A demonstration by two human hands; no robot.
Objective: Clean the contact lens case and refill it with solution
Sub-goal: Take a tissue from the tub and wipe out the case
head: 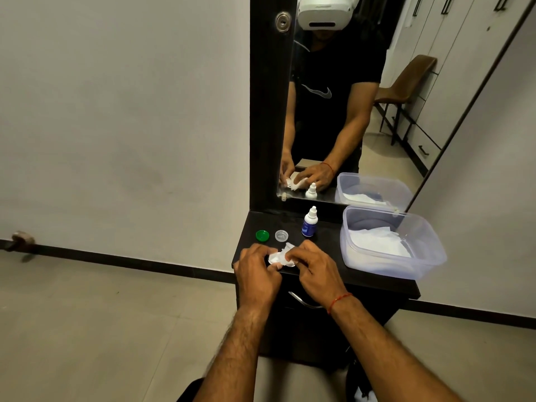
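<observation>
While both hands meet over the front edge of the dresser (327,236), the head view has the left hand (258,274) and right hand (314,268) curled, fingertips pinching a white tissue (279,256). The lens case is hidden, presumably wrapped inside. Best to twist the tissue into each well. The green cap (262,235), clear cap (281,235) and solution bottle (309,226) stand just behind.

Pale grey wall (116,111), beige tiled floor (87,329), black vanity cabinet (295,338), tall mirror (452,82), reflected brown chair (406,82)
</observation>
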